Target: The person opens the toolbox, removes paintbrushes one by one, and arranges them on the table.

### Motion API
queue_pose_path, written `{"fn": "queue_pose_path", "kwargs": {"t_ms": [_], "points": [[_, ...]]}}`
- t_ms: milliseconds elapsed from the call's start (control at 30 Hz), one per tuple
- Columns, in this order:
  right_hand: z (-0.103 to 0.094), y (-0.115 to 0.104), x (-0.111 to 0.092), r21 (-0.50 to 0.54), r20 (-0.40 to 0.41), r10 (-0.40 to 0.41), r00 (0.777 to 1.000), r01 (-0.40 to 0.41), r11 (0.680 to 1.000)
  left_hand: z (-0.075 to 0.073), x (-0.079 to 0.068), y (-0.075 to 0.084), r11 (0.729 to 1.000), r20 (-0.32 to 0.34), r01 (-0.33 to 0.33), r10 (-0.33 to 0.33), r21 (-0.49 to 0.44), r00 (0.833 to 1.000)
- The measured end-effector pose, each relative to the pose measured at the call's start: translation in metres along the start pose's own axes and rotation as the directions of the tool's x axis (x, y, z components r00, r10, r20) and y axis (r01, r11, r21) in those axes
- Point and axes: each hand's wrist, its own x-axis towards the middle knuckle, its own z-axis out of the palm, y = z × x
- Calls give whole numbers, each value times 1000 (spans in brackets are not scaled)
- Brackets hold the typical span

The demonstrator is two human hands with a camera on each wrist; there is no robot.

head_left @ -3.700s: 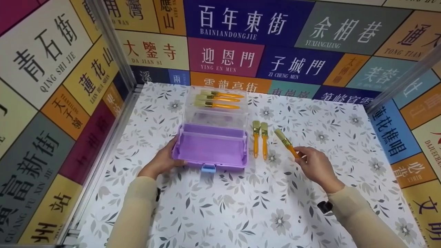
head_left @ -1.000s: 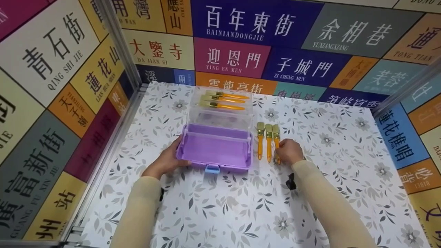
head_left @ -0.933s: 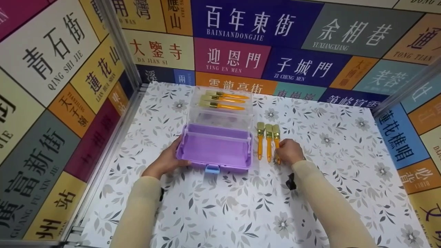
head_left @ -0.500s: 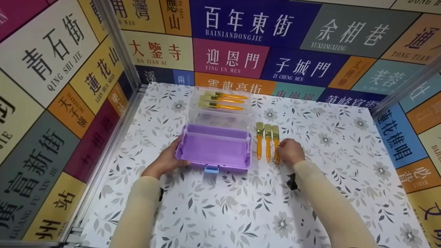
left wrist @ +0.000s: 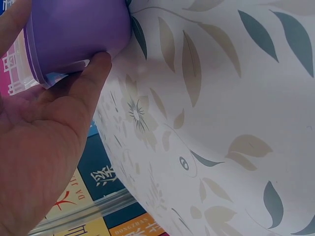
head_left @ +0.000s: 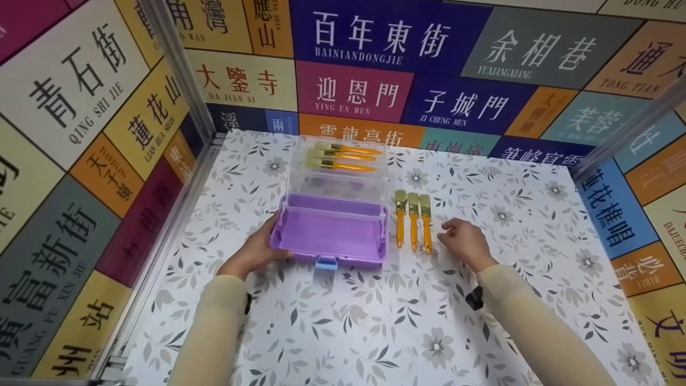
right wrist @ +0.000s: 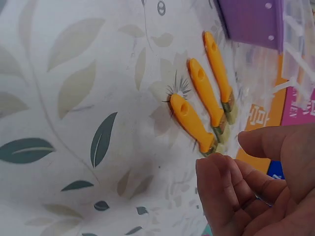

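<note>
Head view: left hand [head_left: 258,251] grips the purple box [head_left: 332,230] at frame centre; right hand [head_left: 465,242] is released, holding nothing, beside three brushes [head_left: 413,230] right of centre. Brushes look light, stiff, probably smooth; best pinched by the handles [right wrist: 204,91].

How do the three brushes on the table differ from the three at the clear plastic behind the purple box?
Place: the table brushes lie on the patterned table; the far brushes lie at the clear plastic, in or on, I can't tell.
Direction: the table brushes point their bristles away from the camera; the far brushes point theirs to the left.
Shared: both have orange handles and pale bristles.
</note>
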Motion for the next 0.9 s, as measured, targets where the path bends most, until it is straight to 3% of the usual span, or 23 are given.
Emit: {"fn": "queue_pose_path", "kwargs": {"t_ms": [233, 533, 900], "points": [[-11, -3, -31, -14, -43, -128, 991, 127, 992, 0, -1, 0, 1000, -1, 5, -5, 8, 1000], [-24, -10, -69, 9, -98, -215, 972, 217, 976, 1, -1, 1, 999, 8, 35, -36, 2, 999], [-33, -29, -98, -8, -162, -299, 941, 302, 953, 1, -1, 1, 999, 8, 54, -53, -11, 999]]}}
